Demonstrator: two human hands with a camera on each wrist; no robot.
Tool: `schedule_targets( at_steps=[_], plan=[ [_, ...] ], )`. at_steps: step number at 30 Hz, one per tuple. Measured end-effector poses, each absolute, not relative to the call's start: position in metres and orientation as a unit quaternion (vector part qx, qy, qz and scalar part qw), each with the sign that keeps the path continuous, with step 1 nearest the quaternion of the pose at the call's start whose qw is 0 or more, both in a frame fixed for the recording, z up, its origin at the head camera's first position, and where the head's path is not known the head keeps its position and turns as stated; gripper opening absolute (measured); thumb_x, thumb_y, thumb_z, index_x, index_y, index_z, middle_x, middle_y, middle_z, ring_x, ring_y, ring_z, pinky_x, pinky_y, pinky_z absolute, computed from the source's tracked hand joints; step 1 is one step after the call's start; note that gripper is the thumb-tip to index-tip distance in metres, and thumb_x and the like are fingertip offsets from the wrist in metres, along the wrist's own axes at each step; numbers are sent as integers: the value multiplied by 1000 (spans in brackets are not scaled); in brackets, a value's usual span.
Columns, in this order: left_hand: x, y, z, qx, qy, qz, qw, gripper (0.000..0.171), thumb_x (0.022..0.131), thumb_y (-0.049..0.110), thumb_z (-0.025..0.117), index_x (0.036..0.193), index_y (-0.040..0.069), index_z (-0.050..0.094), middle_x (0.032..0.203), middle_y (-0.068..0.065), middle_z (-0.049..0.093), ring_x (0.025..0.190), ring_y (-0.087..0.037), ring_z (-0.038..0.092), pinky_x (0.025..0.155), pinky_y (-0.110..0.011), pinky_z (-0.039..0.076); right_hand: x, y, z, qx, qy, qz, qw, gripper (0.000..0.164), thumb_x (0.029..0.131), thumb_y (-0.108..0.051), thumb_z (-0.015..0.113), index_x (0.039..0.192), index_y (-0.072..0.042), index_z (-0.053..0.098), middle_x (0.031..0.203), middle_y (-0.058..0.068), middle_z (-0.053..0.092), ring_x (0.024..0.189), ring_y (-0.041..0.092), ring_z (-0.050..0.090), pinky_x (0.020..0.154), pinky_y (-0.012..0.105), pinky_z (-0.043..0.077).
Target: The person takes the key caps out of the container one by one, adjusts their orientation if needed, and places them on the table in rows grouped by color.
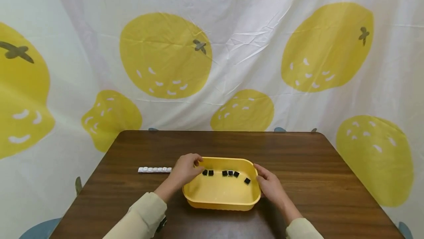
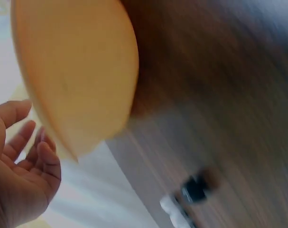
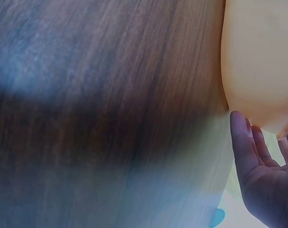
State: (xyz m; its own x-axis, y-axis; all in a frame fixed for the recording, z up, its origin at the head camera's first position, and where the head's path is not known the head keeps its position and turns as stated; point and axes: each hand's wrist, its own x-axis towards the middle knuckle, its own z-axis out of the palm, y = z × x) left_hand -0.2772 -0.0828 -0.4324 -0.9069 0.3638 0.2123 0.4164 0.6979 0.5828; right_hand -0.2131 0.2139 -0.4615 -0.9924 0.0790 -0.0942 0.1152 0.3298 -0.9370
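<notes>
Handling the yellow tray looks like my present step. Head view: this smooth, round-cornered tray is at six o'clock, over the table; whether it touches, I can't tell. Six small black squares lie inside, mostly toward the tray's twelve. A row of white pieces lies outside at nine. My left hand is at its ten, my right hand at three. Left wrist view: fingers bent loosely beside the rim, no grasp visible. Right wrist view: fingers lie against the outer wall, thumb apparently over the rim, gripping it. The next move, I judge, calls for a matching left hold and a level tray.
</notes>
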Motion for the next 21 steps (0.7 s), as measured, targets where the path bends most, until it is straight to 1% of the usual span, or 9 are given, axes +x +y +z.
schedule_targets(
  at_steps=[3,4,7,9,11,13,16,19,21],
  plan=[
    [-274,-69,-436,-201,-926,-319,28,24,86,14,75,105,0,71,93,-11,67,80,-20,59,71,-38,51,-213,214,-461,58,817,-573,15,48,101,-5,43,149,-4,42,130,30,53,71,26,63,57,39,54],
    [-274,-65,-439,-196,-927,-320,24,24,86,14,75,104,0,71,94,-11,67,78,-20,59,71,-38,51,-214,214,-461,58,818,-572,15,48,101,-5,43,149,-4,42,130,29,53,70,26,63,57,39,54],
    [-275,-54,-446,-169,-932,-320,12,17,84,14,75,94,0,70,81,-7,65,66,-16,53,62,-34,47,-214,214,-461,60,818,-572,15,48,101,-5,43,149,-5,43,130,29,53,68,25,62,56,38,54],
    [-277,-48,-451,-148,-937,-318,4,13,84,13,74,87,1,68,71,-4,58,58,-14,44,57,-32,41,-214,214,-462,61,817,-573,14,48,101,-5,43,149,-5,43,130,28,53,68,25,62,56,37,54],
    [-279,-44,-456,-130,-947,-295,3,12,85,12,73,83,3,66,66,-2,53,56,-14,41,56,-32,40,-213,214,-462,60,815,-576,15,48,101,-4,43,149,-4,42,130,29,53,69,25,63,56,38,54],
    [-281,-41,-460,-119,-958,-262,6,11,87,12,72,83,4,65,68,-3,54,58,-16,45,59,-34,44,-213,214,-462,58,814,-577,17,48,101,-5,43,149,-4,42,130,29,53,71,26,63,57,38,55],
    [-283,-38,-462,-111,-971,-209,22,11,88,12,69,82,4,65,75,-6,60,68,-20,56,69,-40,51,-213,213,-462,56,814,-578,16,48,101,-4,43,149,-3,42,128,29,54,73,26,64,57,39,55],
    [-283,-35,-463,-112,-976,-186,34,12,90,9,67,81,2,65,76,-10,62,74,-26,62,73,-44,53,-213,212,-461,57,816,-575,15,48,101,-5,44,149,-3,42,127,28,54,72,26,64,57,38,55],
    [-284,-34,-464,-113,-976,-184,34,11,92,8,65,82,2,65,76,-10,62,75,-27,63,74,-44,53,-213,212,-461,56,817,-574,15,48,101,-5,44,149,-3,42,127,28,55,72,26,63,56,38,55]
  ],
)
